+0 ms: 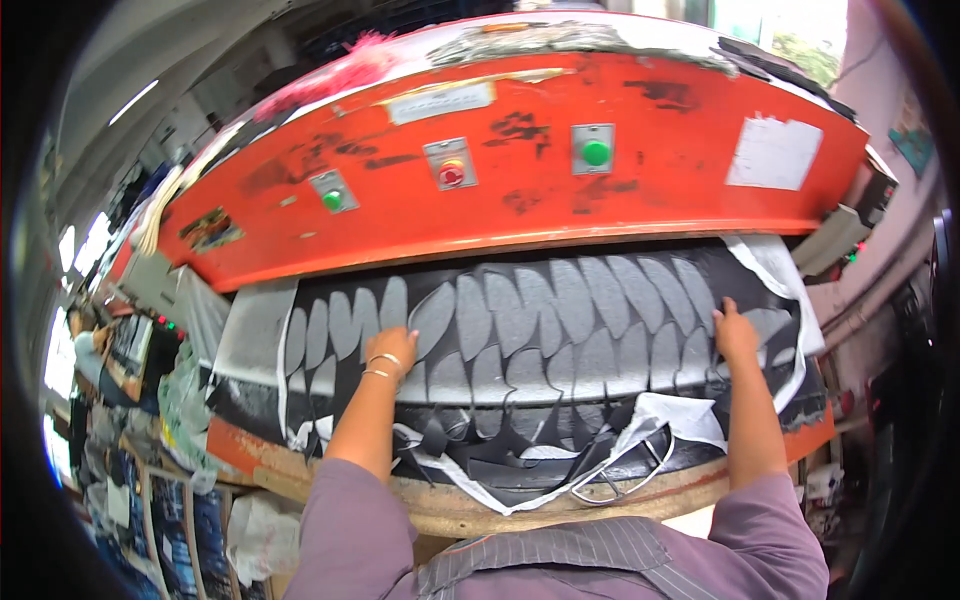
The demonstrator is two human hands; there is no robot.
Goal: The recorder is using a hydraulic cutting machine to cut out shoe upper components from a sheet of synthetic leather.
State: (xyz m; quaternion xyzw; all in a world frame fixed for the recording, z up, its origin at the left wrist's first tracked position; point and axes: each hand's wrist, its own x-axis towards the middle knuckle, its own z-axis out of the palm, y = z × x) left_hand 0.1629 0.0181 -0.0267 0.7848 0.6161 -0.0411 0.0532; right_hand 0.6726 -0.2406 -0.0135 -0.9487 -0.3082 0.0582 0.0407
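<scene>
A black cut sheet with rows of leaf-shaped openings lies across the grey bed of a red press. Grey shows through the openings, and a white strip runs along parts of the sheet's edge. My left hand, with bangles at the wrist, is closed on the sheet left of its middle. Toward the right end, my right hand pinches the sheet near its edge. The fingertips of both hands are partly hidden. At the front, the sheet's torn lower part sags in loose strips beside a white scrap.
The red press beam spans the far side, bearing green buttons and a red button. A worn wooden edge runs in front of me. Plastic bags and racks stand at left, where another person is visible.
</scene>
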